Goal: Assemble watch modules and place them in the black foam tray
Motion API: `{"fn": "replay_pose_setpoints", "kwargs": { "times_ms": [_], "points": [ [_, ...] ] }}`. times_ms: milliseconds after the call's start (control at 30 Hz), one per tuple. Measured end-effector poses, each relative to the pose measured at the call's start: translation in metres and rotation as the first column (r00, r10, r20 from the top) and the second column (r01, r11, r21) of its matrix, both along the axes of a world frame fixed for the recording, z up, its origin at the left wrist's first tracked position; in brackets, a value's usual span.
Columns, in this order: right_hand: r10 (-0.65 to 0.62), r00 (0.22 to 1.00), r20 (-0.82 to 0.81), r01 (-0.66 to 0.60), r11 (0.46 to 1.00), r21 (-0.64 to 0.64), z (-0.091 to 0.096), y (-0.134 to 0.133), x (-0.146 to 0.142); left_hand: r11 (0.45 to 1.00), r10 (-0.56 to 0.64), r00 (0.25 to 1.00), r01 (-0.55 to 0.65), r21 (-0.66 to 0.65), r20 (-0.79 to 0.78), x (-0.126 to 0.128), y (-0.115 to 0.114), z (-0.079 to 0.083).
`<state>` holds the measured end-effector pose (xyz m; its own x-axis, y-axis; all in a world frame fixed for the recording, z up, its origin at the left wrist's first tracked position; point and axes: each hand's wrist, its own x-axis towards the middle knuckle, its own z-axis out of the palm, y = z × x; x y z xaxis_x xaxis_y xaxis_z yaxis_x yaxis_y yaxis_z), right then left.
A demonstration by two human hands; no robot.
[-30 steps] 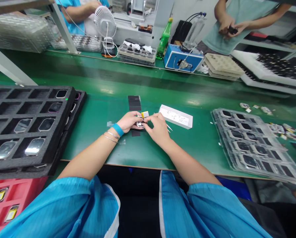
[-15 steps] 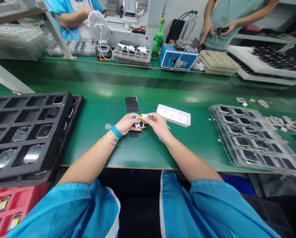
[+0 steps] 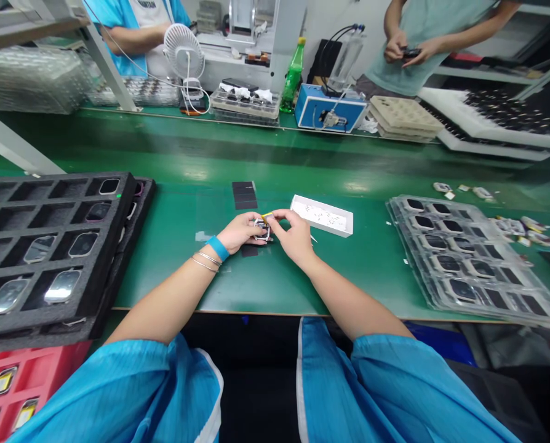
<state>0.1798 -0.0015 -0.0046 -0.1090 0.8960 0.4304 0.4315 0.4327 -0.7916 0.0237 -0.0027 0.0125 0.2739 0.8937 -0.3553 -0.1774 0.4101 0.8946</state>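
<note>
My left hand (image 3: 241, 232) is closed around a small open smartwatch case (image 3: 262, 231) with a pale frame and dark parts inside. My right hand (image 3: 293, 237) pinches a yellow-edged battery (image 3: 267, 216) at the top of the case. The battery is seen nearly edge-on, and fingers hide part of it. Just beyond my hands lies a sheet of black adhesive strips (image 3: 244, 195). Beneath my left fingers a small dark piece (image 3: 250, 251) rests on the green bench. To the right of my right hand is a white box (image 3: 323, 216) with tiny dark parts on its bottom.
A grey foam tray (image 3: 113, 246) with watch faces stands at the left, above a red tray (image 3: 39, 372). Clear plastic trays (image 3: 540, 289) of watch screens lie at the right, near loose batteries (image 3: 524, 229). Two people work across the bench (image 3: 173, 154).
The battery has tipped from showing its white and yellow face to nearly edge-on over the watch case. The case has tilted in my left hand. Across the bench, a co-worker's hands have come together.
</note>
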Motion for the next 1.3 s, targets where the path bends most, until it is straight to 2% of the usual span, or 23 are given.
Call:
{"fn": "replay_pose_setpoints", "kwargs": {
  "times_ms": [200,333,433,500,600,700,767,833,867,933,1000,1067,1300],
  "points": [
    [0.027,0.988,0.152,-0.051,0.986,0.161,-0.002,0.0,-0.001,1.0,0.006,1.0,-0.006,-0.012,0.005,0.0,0.0,-0.002],
    [0.019,0.954,0.298,-0.1,0.961,0.258,-0.002,0.0,-0.001,0.994,0.083,0.986,-0.072,-0.082,0.146,-0.001,0.002,-0.004],
    [0.019,0.931,0.364,-0.128,0.952,0.277,-0.001,0.0,0.0,0.984,0.117,0.952,-0.072,-0.165,0.284,-0.003,0.004,-0.004],
    [0.038,0.921,0.387,-0.151,0.952,0.266,-0.001,0.0,0.001,0.975,0.148,0.937,-0.084,-0.207,0.317,-0.004,0.005,-0.004],
    [0.086,0.913,0.398,-0.186,0.958,0.218,-0.001,0.001,0.002,0.976,0.174,0.93,-0.117,-0.186,0.325,-0.005,0.006,-0.004],
    [0.116,0.938,0.325,-0.178,0.97,0.168,-0.002,0.004,0.004,0.991,0.113,0.939,-0.084,-0.1,0.325,-0.006,0.006,-0.005],
    [0.112,0.971,0.21,-0.139,0.983,0.12,-0.004,0.008,0.005,0.997,0.068,0.946,-0.058,-0.041,0.316,-0.007,0.005,-0.007],
    [0.141,0.989,0.047,-0.14,0.99,-0.006,-0.01,0.013,0.007,0.998,0.052,0.954,-0.056,0.002,0.296,-0.008,0.006,-0.008],
    [0.178,0.983,-0.042,-0.182,0.979,-0.096,-0.013,0.016,0.007,0.998,0.047,0.958,-0.054,0.017,0.283,-0.008,0.006,-0.009],
    [0.274,0.936,-0.219,-0.328,0.906,-0.267,-0.018,0.02,0.007,0.999,0.032,0.967,-0.042,0.035,0.251,-0.007,0.006,-0.011],
    [0.324,0.878,-0.352,-0.447,0.819,-0.36,-0.021,0.021,0.007,0.998,0.018,0.974,-0.03,0.047,0.224,-0.006,0.005,-0.013],
    [0.315,0.853,-0.417,-0.479,0.789,-0.383,-0.021,0.02,0.006,0.998,0.013,0.979,-0.026,0.063,0.205,-0.005,0.005,-0.014],
    [0.257,0.868,-0.425,-0.421,0.836,-0.352,-0.014,0.01,0.0,0.993,-0.027,0.982,0.004,0.122,0.186,-0.006,0.002,-0.01]
  ]
}}
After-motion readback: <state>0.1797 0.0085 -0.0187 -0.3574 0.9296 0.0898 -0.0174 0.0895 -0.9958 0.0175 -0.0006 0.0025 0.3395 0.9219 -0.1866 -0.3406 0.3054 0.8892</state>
